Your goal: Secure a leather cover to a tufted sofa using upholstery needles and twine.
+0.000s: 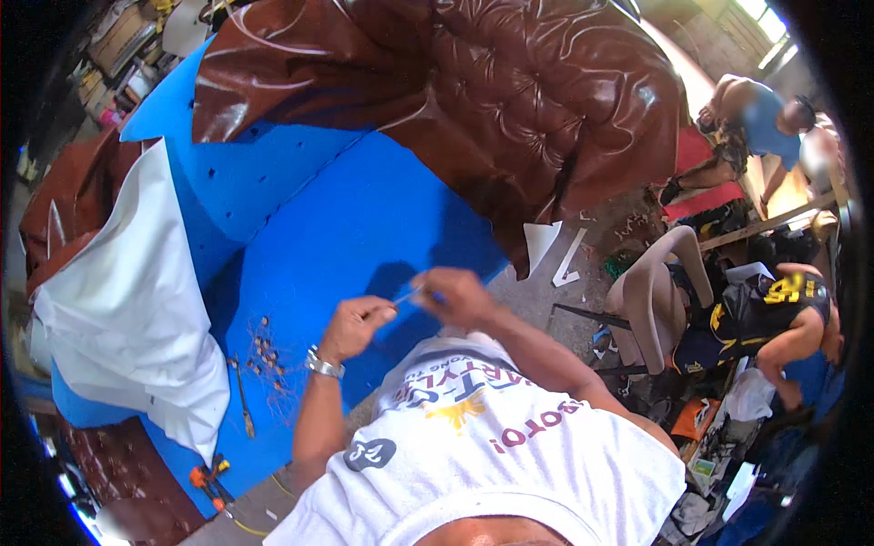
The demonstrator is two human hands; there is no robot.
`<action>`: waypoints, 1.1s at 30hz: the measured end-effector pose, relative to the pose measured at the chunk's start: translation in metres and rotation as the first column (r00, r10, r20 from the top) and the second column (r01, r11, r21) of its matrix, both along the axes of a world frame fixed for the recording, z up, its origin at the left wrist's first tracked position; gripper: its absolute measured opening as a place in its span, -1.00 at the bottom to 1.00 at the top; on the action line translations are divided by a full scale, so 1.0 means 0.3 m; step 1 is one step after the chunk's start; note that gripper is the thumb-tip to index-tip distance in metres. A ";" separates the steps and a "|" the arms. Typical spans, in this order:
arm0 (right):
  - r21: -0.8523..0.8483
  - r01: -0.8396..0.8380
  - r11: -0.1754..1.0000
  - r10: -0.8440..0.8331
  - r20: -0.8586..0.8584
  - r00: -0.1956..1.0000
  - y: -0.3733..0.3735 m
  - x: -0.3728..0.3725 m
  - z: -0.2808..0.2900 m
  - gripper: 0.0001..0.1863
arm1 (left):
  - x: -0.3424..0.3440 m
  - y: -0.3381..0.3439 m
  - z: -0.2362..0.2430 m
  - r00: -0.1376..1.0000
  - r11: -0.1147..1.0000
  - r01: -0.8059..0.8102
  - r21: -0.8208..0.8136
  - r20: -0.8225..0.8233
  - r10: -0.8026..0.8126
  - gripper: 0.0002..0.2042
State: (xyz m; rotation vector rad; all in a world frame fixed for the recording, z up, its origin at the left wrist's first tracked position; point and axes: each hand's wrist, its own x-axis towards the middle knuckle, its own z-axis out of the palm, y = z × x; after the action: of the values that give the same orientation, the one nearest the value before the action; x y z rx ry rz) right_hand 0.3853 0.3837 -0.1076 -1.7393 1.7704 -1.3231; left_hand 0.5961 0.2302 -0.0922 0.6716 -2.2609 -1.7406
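Above the blue foam (337,218), my left hand (355,329) is closed in a pinch on a thin, pale, needle-like piece (405,296). My right hand (453,296) is curled at the other end of that piece, blurred by motion; what its fingers hold is too small to make out. Brown glossy leather-like upholstery (510,100) with button tufts lies over the foam's far side. To the left of my hands, several small brown buttons (264,353) with tangled threads rest on the foam, beside a thin long tool (244,396).
White cloth (127,300) drapes over the foam's left side. An orange-and-black tool (209,482) lies at the near left edge. A beige chair (655,291) stands at right, with one person (756,314) beyond it and another (760,118) farther back. Scraps litter the floor.
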 end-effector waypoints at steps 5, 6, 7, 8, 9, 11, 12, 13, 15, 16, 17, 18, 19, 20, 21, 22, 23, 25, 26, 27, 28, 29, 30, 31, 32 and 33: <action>0.170 0.312 0.935 -0.344 0.216 0.914 0.331 -0.316 -0.106 -0.73 | 0.025 -0.099 0.142 0.959 0.977 -0.172 -0.127 0.203 0.196 -0.81; 0.200 0.348 0.916 -0.395 0.290 0.872 0.398 -0.370 -0.135 -0.74 | 0.039 -0.109 0.158 0.960 0.961 -0.198 -0.194 0.160 0.230 -0.80; 0.234 0.367 0.900 -0.426 0.298 0.854 0.464 -0.429 -0.171 -0.73 | 0.027 -0.103 0.170 0.959 0.941 -0.220 -0.258 0.118 0.257 -0.79; 0.274 0.383 0.882 -0.458 0.308 0.834 0.519 -0.471 -0.194 -0.73 | -0.011 -0.092 0.197 0.960 0.920 -0.212 -0.331 0.105 0.259 -0.77; 0.287 0.354 0.890 -0.439 0.328 0.837 0.562 -0.511 -0.222 -0.73 | -0.054 -0.091 0.227 0.960 0.892 -0.203 -0.403 0.096 0.262 -0.75; 0.233 0.459 0.858 -0.513 0.443 0.735 0.594 -0.559 -0.226 -0.69 | -0.163 -0.081 0.260 0.955 0.849 -0.242 -0.469 0.041 0.295 -0.75; 0.244 0.436 0.866 -0.499 0.463 0.733 0.555 -0.587 -0.226 -0.69 | -0.226 -0.082 0.269 0.955 0.858 -0.263 -0.441 0.007 0.296 -0.76; 0.300 0.268 0.916 -0.354 0.285 0.891 0.495 -0.630 -0.220 -0.61 | -0.283 -0.076 0.274 0.956 0.869 -0.276 -0.410 -0.027 0.291 -0.77; 0.270 0.242 0.932 -0.207 -0.150 0.967 0.425 -0.638 -0.166 -0.41 | -0.400 -0.061 0.308 0.977 0.920 -0.200 -0.337 0.002 0.214 -0.79; 0.125 0.354 0.927 -0.282 -0.390 0.877 0.372 -0.595 -0.101 -0.30 | -0.470 -0.052 0.328 0.993 0.959 -0.113 -0.259 -0.002 0.117 -0.81; 0.123 0.273 0.954 -0.238 -0.240 0.941 0.316 -0.603 -0.050 -0.22 | -0.543 -0.032 0.347 0.995 0.962 -0.095 -0.256 -0.001 0.098 -0.81; 0.068 0.211 0.975 -0.203 -0.116 0.972 0.269 -0.612 0.042 -0.14 | -0.600 0.016 0.409 1.000 0.937 -0.015 -0.350 -0.021 0.008 -0.84; 0.038 0.120 0.992 -0.124 0.126 0.984 0.198 -0.593 0.103 -0.15 | -0.654 0.022 0.419 0.998 0.902 0.057 -0.428 -0.011 -0.068 -0.87; -0.016 0.043 0.999 -0.035 0.347 0.937 0.128 -0.576 0.144 -0.17 | -0.715 0.014 0.404 0.995 0.897 0.074 -0.437 -0.033 -0.098 -0.87; -0.038 -0.032 0.999 0.048 0.551 0.833 0.056 -0.558 0.160 -0.21 | -0.767 0.008 0.386 0.983 0.834 0.110 -0.540 -0.064 -0.171 -0.85; -0.078 -0.105 0.991 0.129 0.723 0.679 -0.002 -0.547 0.174 -0.24 | -0.805 -0.004 0.377 0.967 0.762 0.130 -0.634 -0.088 -0.239 -0.83; -0.017 -0.107 0.994 0.088 0.704 0.704 -0.036 -0.566 0.217 -0.30 | -0.841 -0.022 0.382 0.959 0.761 0.132 -0.635 -0.112 -0.260 -0.83; 0.170 -0.153 0.973 -0.046 0.800 0.598 -0.063 -0.616 0.317 -0.36 | -0.922 -0.088 0.397 0.954 0.771 0.114 -0.627 -0.148 -0.261 -0.85; 0.181 -0.127 0.975 -0.066 0.786 0.615 -0.080 -0.641 0.330 -0.36 | -0.962 -0.115 0.392 0.940 0.828 0.099 -0.552 -0.221 -0.260 -0.88; 0.094 -0.016 0.995 -0.059 0.739 0.671 -0.098 -0.669 0.341 -0.43 | -1.010 -0.153 0.394 0.929 0.831 0.106 -0.547 -0.243 -0.279 -0.88; 0.003 0.088 0.996 -0.066 0.688 0.723 -0.112 -0.700 0.349 -0.49 | -1.059 -0.178 0.406 0.903 0.853 0.134 -0.505 -0.293 -0.315 -0.89; 0.011 0.110 0.994 -0.089 0.676 0.732 -0.135 -0.735 0.388 -0.49 | -1.111 -0.212 0.420 0.874 0.870 0.162 -0.466 -0.341 -0.345 -0.90; 0.036 0.205 0.978 -0.184 0.612 0.769 -0.148 -0.770 0.437 -0.58 | -1.170 -0.245 0.428 0.829 0.874 0.179 -0.452 -0.409 -0.381 -0.91; 0.050 0.298 0.953 -0.276 0.546 0.791 -0.168 -0.800 0.492 -0.66 | -1.219 -0.285 0.433 0.817 0.873 0.192 -0.449 -0.420 -0.395 -0.91; 0.000 0.405 0.914 -0.353 0.490 0.797 -0.191 -0.830 0.535 -0.79 | -1.271 -0.324 0.433 0.786 0.915 0.192 -0.355 -0.503 -0.360 -0.90; -0.068 0.443 0.894 -0.384 0.390 0.837 -0.210 -0.888 0.517 -0.85 | -1.322 -0.363 0.435 0.754 0.946 0.199 -0.256 -0.577 -0.315 -0.89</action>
State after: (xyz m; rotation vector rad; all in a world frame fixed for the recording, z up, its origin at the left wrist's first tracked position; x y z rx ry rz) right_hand 0.1189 0.3208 0.0476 -1.0911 1.9192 -1.8682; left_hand 0.1995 0.1213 0.0382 -0.2493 -2.0481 -1.5235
